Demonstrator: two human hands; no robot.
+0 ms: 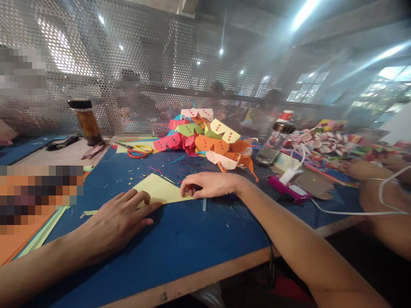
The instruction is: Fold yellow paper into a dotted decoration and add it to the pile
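A folded sheet of pale yellow paper (160,188), pointed at the top, lies flat on the blue table mat (180,252). My left hand (120,218) rests on its near left edge, fingers stretched and slightly apart, palm down. At the paper's right corner, my right hand (212,185) has its fingers curled inward, closed on that corner; the fingertips are partly hidden. Beyond the sheet stands a heap of folded coloured paper shapes (212,143) with dotted markings. Scissors (139,151) with red and yellow handles lie to the left of that heap.
Paper scraps dot the mat. A dark drink bottle (86,122) stands back left, a clear bottle (274,143) back right. Stacked coloured sheets (38,239) lie left. A purple power strip (290,190) with white cables sits right, near a co-worker's arm (382,201) and piled paper pieces (324,139).
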